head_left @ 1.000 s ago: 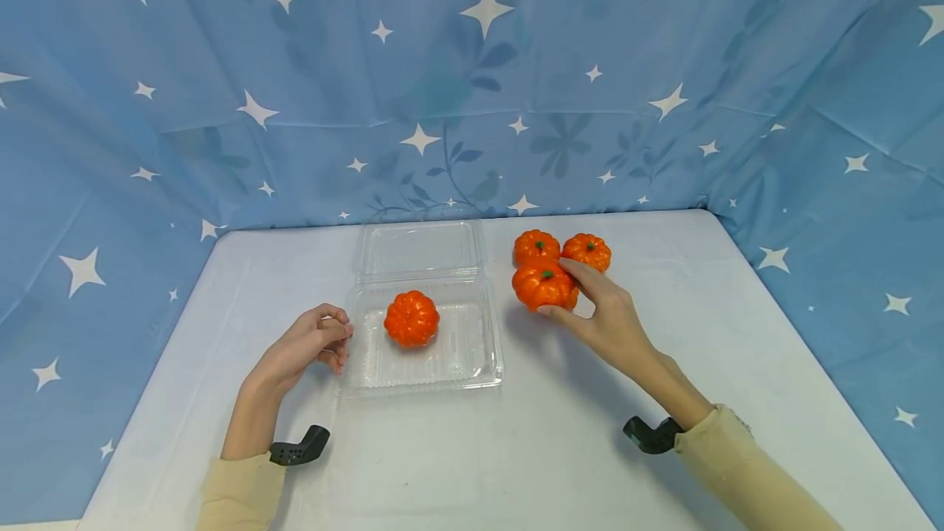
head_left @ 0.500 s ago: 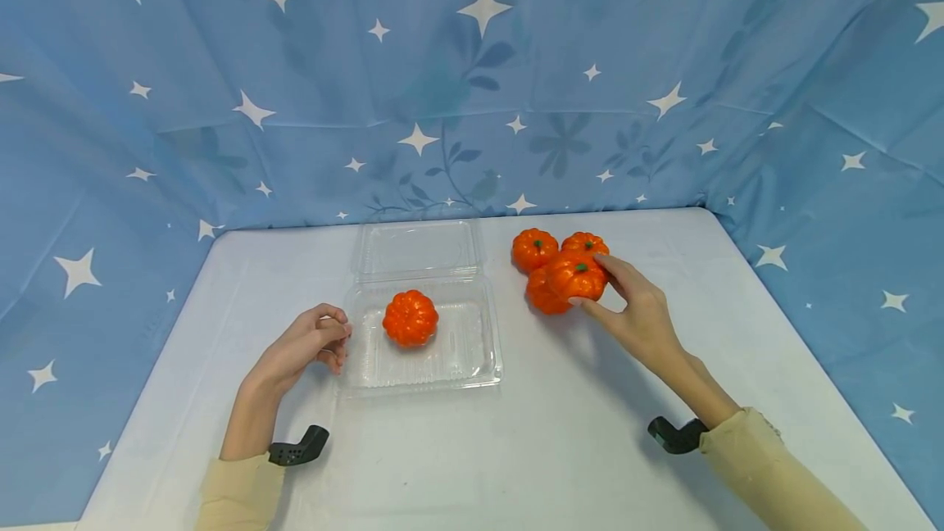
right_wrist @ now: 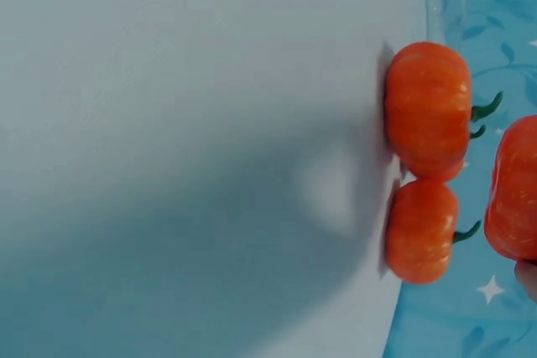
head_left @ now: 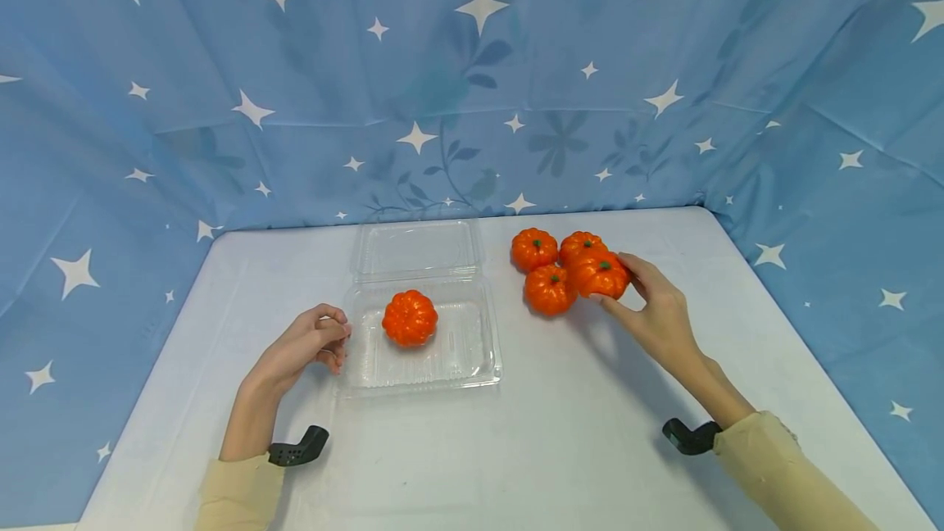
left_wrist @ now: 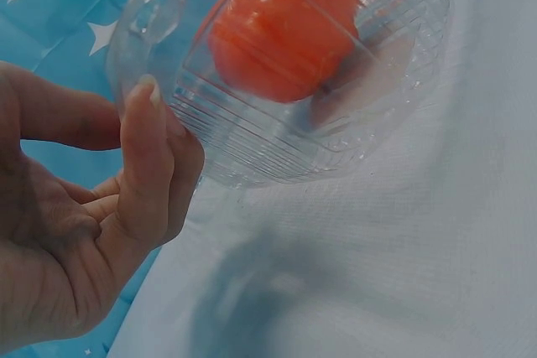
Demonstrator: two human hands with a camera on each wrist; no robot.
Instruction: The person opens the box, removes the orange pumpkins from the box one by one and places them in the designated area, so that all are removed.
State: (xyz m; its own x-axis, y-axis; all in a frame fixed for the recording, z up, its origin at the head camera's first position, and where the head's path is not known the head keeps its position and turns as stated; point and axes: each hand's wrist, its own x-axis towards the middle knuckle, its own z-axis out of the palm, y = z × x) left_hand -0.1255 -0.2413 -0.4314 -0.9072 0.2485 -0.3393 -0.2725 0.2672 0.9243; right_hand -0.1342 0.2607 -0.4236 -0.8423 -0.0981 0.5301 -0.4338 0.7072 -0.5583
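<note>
My right hand [head_left: 656, 310] grips a small orange toy pumpkin [head_left: 599, 274] with a green stem, between thumb and fingers. In the right wrist view this pumpkin [right_wrist: 516, 190] is raised off the table. Three similar pumpkins stand close by: a back left one [head_left: 534, 249], a front one [head_left: 550, 291] and a back right one [head_left: 581, 245], partly hidden behind the held pumpkin. My left hand [head_left: 306, 341] pinches the left rim of a clear plastic clamshell container [head_left: 460, 359]. Inside the container's base lies another pumpkin [head_left: 410, 319], no stem showing.
The container's lid [head_left: 420, 251] lies folded back toward the rear of the table. A white cloth covers the table [head_left: 442, 465]. Behind it and along both sides hangs a blue curtain [head_left: 332, 64] with white stars.
My right hand has moved to the right with its pumpkin, first crossing over the front pumpkin, which now shows fully. The left hand and the container have stayed in place.
</note>
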